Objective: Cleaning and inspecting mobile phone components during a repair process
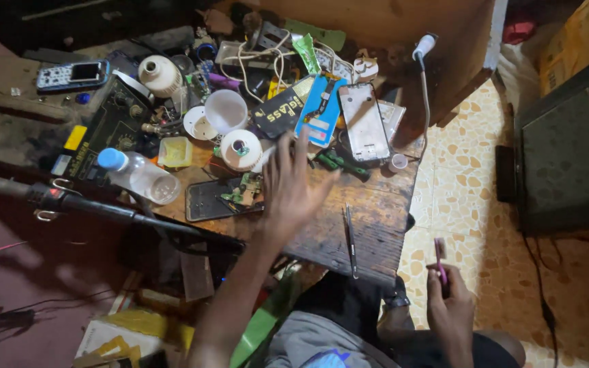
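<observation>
Your right hand (450,300) is pinching a thin pink tool (439,261), light and slippery, by its lower end. Your left hand (293,187) is hovering with fingers spread over the desk (376,218).

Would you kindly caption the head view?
Left hand reaches over cluttered wooden workbench; right hand holds a pink tool.

Left hand (293,184) outstretched, fingers spread — right hand (450,305) low, fingers curled

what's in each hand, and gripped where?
Right hand grips a thin pink tool by its lower end. Left hand holds nothing, fingers spread over the cluttered wooden table.
</observation>
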